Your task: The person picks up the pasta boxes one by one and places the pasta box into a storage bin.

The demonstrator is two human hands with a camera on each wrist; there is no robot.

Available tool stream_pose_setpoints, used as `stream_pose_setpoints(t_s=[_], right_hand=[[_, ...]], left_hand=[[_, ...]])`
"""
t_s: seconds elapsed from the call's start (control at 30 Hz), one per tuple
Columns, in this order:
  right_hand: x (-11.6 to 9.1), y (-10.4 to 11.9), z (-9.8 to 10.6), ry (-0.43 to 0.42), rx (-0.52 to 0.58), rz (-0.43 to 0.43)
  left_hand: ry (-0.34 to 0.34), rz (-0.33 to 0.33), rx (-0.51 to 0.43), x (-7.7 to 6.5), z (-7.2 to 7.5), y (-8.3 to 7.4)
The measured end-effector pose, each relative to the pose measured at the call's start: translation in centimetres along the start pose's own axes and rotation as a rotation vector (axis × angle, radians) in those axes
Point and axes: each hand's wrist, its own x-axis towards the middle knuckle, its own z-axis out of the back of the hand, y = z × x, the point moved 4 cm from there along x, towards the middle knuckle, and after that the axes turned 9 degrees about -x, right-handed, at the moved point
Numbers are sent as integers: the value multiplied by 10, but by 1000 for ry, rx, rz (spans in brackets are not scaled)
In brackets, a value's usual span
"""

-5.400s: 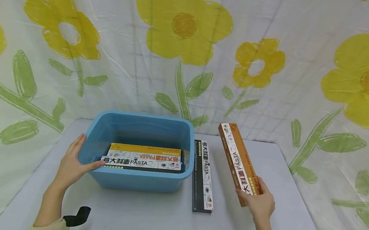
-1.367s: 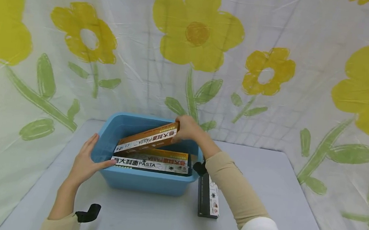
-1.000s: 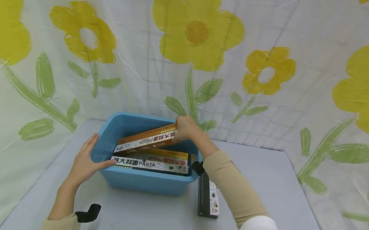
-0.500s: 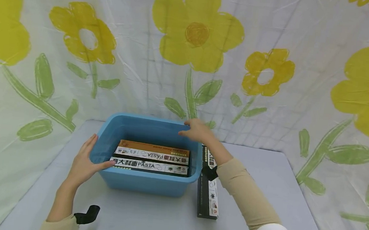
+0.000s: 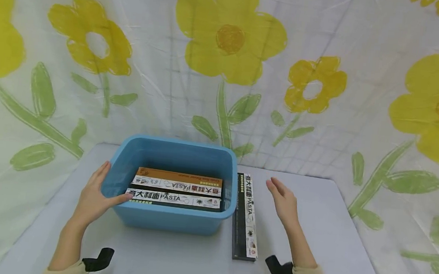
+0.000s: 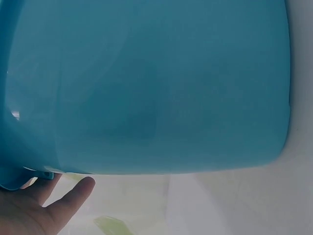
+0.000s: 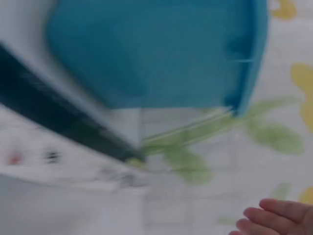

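A blue plastic tub [image 5: 168,219] stands on the table, with its outer wall [image 6: 146,88] filling most of the left wrist view. My left hand [image 5: 92,195] holds the tub's left side, thumb over the rim and fingers along the outside. Inside lie a brown pasta box [image 5: 177,177] and, in front of it, a black-and-white pasta box [image 5: 174,199], side by side. Right of the tub, another black-and-white pasta box [image 5: 246,219] lies lengthwise on the table. Beyond that box, my right hand [image 5: 285,205] is raised, fingers extended and holding nothing.
The light-grey tabletop [image 5: 168,260] extends around the tub and the loose box. Behind it hangs a white cloth [image 5: 143,103] printed with yellow flowers. A black wrist mount [image 5: 98,260] sits on the left wrist, another black mount [image 5: 279,266] on the right.
My right hand carried the brown pasta box from the right into the tub, lowered it flat over the yellow one, let go and drew back right. My left hand stayed on the tub.
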Motion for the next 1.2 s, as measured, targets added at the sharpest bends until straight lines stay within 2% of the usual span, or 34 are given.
stream_pose_setpoints(t_s=[0.1, 0.23, 0.4, 0.6, 0.97, 1.2], right_hand=[[-27, -37, -12, -38, 21, -92], [-56, -64, -41, -94, -8, -135], [-78, -74, -85, -112, -45, -118], [-86, -72, -117, -130, -91, -142], [-85, -73, -133, -197, -250, -181], [-84, -72, -131, -246, -141, -207]], left_hand=[[-3, -12, -1, 0, -1, 0], [-19, -16, 2, 0, 0, 1], [-24, -8, 8, 0, 3, 2], [-14, 8, 14, 1, 1, 3], [-11, 24, 30, 2, -1, 4], [-6, 14, 24, 2, 0, 4]])
